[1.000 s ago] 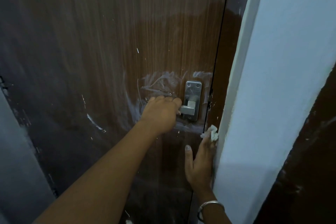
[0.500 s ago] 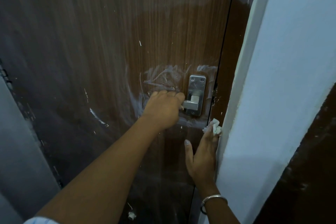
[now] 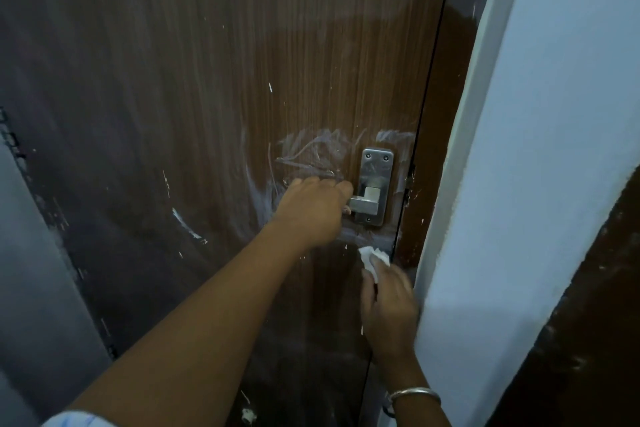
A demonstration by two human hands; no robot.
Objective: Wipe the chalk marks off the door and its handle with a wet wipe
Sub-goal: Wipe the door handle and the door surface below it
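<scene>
The door (image 3: 242,45) stands before me, dark brown wood grain, shut against its frame (image 3: 436,114) on the right. White chalk marks (image 3: 311,152) are scribbled and smeared around the handle (image 3: 363,204). The thickest lie above my knuckles and to the left of the metal backplate (image 3: 376,180), with a patch above the plate and a pale smear under it. A separate short chalk streak (image 3: 185,225) lies further left and lower on the door, well apart from the rest.

My left hand (image 3: 313,208) reaches straight forward and grips the handle, fingers curled over the silver lever so that only the lever's stub by the plate shows.

My right hand (image 3: 389,302) is lower, beside the door's edge, with its back towards me. Its fingers are bunched round the wet wipe (image 3: 372,258), a crumpled white wad that sticks out above my fingertips, just under the smear below the backplate. The wipe is at the door's surface, but I cannot tell whether it presses on it. A silver bangle (image 3: 414,393) sits on that wrist.

A pale wall (image 3: 536,149) rises at the right, and a light sleeve (image 3: 69,419) shows at the bottom left.
</scene>
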